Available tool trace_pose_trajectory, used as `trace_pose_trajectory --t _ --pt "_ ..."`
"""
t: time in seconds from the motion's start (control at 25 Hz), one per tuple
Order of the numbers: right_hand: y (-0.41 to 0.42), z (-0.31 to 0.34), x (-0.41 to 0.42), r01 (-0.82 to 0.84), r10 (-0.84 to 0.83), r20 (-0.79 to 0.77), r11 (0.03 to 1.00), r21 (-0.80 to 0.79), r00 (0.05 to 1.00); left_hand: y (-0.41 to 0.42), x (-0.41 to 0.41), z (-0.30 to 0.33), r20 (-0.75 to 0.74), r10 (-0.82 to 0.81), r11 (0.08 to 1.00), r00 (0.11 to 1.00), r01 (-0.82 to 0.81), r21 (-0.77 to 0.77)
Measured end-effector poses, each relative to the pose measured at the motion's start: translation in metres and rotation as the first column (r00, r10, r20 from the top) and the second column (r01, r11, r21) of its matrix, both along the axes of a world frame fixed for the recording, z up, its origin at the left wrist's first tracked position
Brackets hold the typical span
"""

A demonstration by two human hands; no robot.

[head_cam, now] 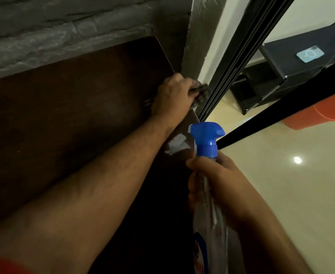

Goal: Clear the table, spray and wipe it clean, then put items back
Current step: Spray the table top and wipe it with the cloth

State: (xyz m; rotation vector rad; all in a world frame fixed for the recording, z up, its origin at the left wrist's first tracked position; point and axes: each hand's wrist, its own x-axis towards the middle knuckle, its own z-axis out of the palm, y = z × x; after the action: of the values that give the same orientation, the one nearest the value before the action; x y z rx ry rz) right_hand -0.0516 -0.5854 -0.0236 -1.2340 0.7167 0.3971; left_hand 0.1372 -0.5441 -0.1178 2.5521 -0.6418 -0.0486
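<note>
Right hand [218, 186] grips spray bottle [210, 224] neck; left hand [172, 95] clutches, apparently, cloth [199, 91] at table [73, 115] edge.

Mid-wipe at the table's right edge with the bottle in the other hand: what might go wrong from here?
1. The left hand grips the cloth right at the table edge; a further stroke could run off it into the black frame.
2. The right hand holds the spray bottle beyond the edge, over the tiled floor; drips may make it slippery.
3. The white patch may be missed.
</note>
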Motion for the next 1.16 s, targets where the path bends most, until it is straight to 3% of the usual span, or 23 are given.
trace_pose_trajectory --t 0.12,0.2,0.32,0.4,0.48,0.6,0.68,0.76,0.88,1.0,1.08,1.16 --pt "-0.008 0.005 -0.011 -0.013 0.013 0.002 1.0 0.009 1.0 0.045 -0.067 -0.001 -0.019 -0.21 0.977 0.977 0.209 -0.037" --pt "-0.016 0.001 -0.016 -0.019 0.019 -0.006 1.0 0.013 1.0 0.099 -0.091 -0.001 -0.023 -0.214 0.977 0.977 0.214 -0.017" --pt "-0.022 -0.003 -0.023 -0.048 0.048 -0.019 0.998 0.029 0.999 0.131 -0.061 -0.001 0.061 0.023 0.997 0.998 -0.027 0.066" --pt "-0.024 -0.003 -0.028 -0.069 0.07 -0.013 0.997 0.037 0.997 0.098 -0.027 -0.002 0.121 0.196 0.973 0.973 -0.208 0.1" --pt "-0.025 -0.001 -0.034 -0.098 0.099 -0.01 0.995 0.03 0.995 0.05 -0.011 0.001 0.066 0.246 0.965 0.967 -0.251 0.077" --pt "-0.026 0.002 -0.045 -0.132 0.132 -0.002 0.991 0.013 0.991 0.011 -0.054 0.003 0.016 0.044 0.998 0.999 -0.045 0.05" --pt "-0.026 0.006 -0.052 -0.146 0.145 0.009 0.989 0.028 0.989 0.033 -0.116 0.003 -0.003 -0.145 0.989 0.989 0.145 -0.002" --pt "-0.031 0.007 -0.059 -0.157 0.156 0.022 0.987 0.031 0.988 0.082 -0.153 0.001 -0.01 -0.184 0.983 0.983 0.184 -0.02" --pt "-0.041 0.007 -0.069 -0.18 0.179 0.027 0.983 0.034 0.984 0.141 -0.129 0.001 0.062 0.033 0.994 0.998 -0.039 0.106" --pt "-0.046 0.008 -0.075 -0.175 0.174 0.024 0.984 0.033 0.984 0.1 -0.077 -0.003 0.13 0.265 0.943 0.955 -0.285 0.17" --pt "-0.044 0.009 -0.077 -0.164 0.163 0.033 0.986 0.028 0.986 0.045 -0.073 0.001 0.088 0.218 0.965 0.972 -0.228 0.127" --pt "-0.04 0.009 -0.081 -0.173 0.172 0.054 0.985 0.019 0.984 0.016 -0.104 0.003 0.018 -0.003 0.996 1.0 0.002 0.085"
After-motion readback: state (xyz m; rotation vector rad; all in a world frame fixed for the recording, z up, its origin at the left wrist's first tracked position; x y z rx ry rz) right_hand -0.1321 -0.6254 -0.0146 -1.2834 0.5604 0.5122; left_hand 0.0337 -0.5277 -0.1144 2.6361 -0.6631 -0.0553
